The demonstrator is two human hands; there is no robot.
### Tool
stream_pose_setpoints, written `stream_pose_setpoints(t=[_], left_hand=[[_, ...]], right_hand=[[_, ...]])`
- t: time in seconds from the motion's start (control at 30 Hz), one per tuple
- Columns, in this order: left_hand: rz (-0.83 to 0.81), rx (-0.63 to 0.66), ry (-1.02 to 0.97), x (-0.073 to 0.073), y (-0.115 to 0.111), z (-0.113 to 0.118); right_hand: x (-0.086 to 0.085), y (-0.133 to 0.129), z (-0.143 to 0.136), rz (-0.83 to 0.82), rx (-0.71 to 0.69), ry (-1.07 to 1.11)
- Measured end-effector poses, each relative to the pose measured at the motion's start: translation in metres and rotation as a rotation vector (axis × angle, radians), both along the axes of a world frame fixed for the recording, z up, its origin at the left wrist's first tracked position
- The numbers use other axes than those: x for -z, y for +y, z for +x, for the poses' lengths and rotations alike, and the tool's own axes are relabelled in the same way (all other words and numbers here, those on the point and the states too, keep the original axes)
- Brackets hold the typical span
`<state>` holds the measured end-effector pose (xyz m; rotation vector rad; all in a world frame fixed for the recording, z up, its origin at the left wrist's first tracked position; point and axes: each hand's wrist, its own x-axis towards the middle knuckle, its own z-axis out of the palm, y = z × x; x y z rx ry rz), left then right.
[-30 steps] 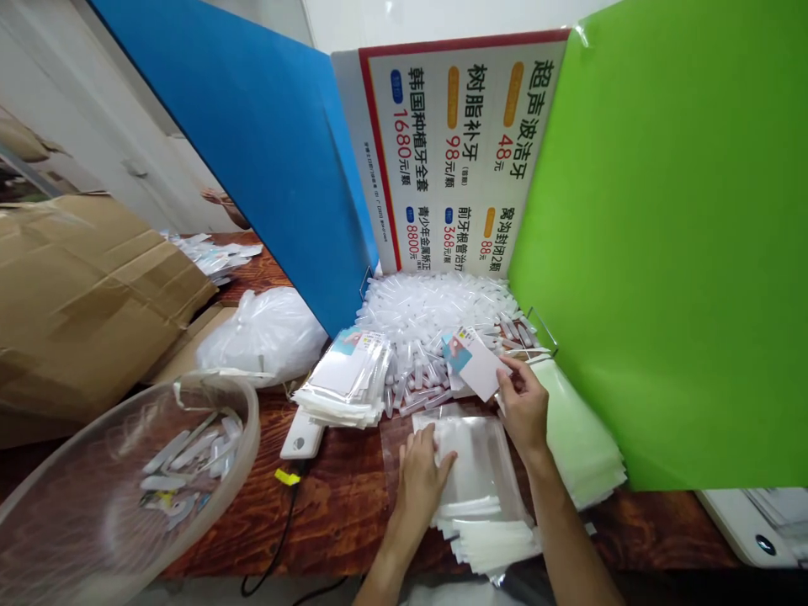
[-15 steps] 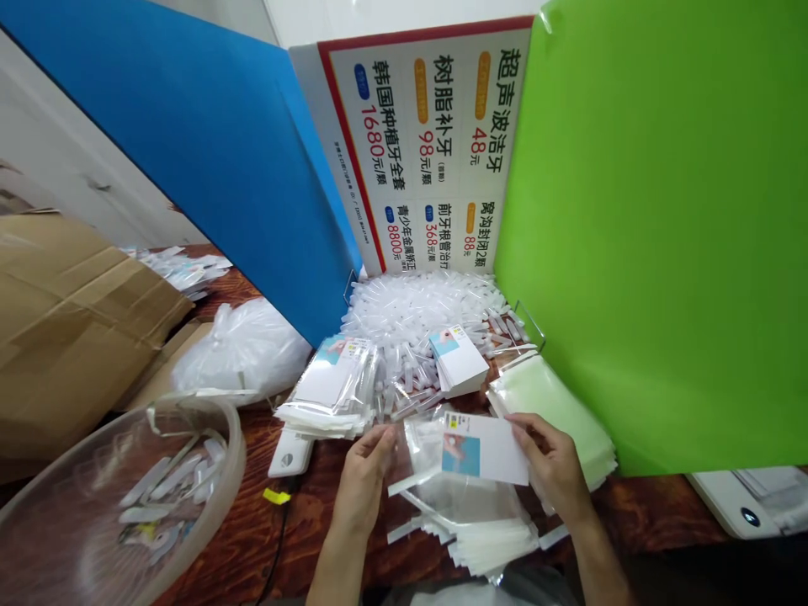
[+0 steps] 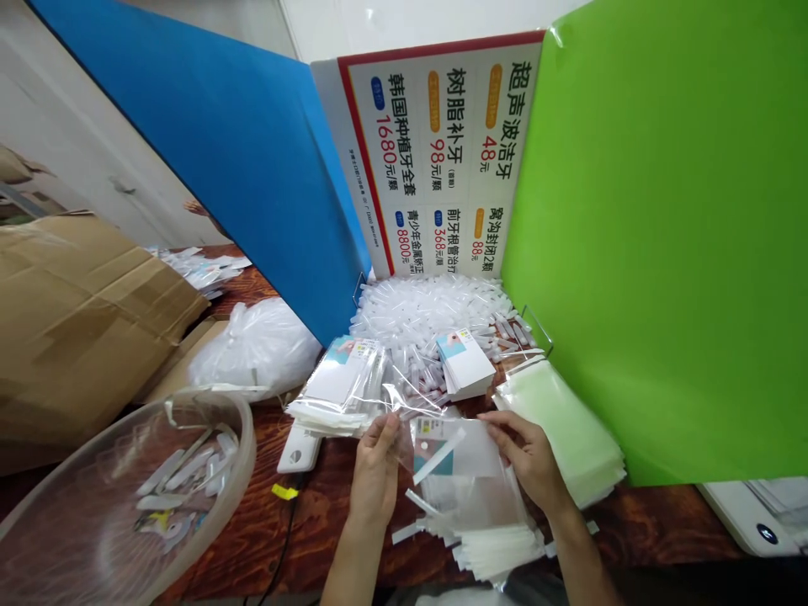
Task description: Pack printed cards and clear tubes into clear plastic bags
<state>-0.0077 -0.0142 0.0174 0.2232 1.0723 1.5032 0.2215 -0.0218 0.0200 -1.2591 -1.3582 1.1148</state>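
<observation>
My left hand is closed in a pinch on the left edge of a clear plastic bag. At the bag's upper right, the fingers of my right hand pinch its edge and a printed card. The card, with a blue picture and a yellow mark, lies behind or inside the clear film; which one is hard to tell. Below are fanned clear bags with white strips. Beyond my hands are a stack of cards, a pile of bagged cards and a heap of small translucent tubes.
A translucent bin holding scraps stands at left, near a cardboard box and a tied plastic bag. Blue and green panels flank a printed board. Greenish sleeves lie right. Behind the blue panel, another person's hand shows.
The card, previously uncovered in my right hand, now has clear film over it. My left hand has risen slightly with the film's edge, and the camera view has shifted a little.
</observation>
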Motion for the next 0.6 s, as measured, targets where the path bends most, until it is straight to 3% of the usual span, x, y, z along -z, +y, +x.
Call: stream_pose_setpoints(t=[0.17,0.33,0.5,0.6], left_hand=[[0.044,0.049,0.191,0.0,-0.007,0.009],[0.048,0.022,0.327,-0.003,-0.004,0.003],[0.063,0.256,0.462,-0.003,-0.007,0.013],[0.015,0.316,0.56,0.004,-0.01,0.025]], right_hand=[[0.005,0.004,-0.012,-0.032,0.112,0.087],[0.004,0.007,-0.019,-0.051,0.154,0.17],[0.006,0.01,-0.03,-0.057,0.051,0.266],[0.009,0.009,-0.041,-0.067,0.002,0.333]])
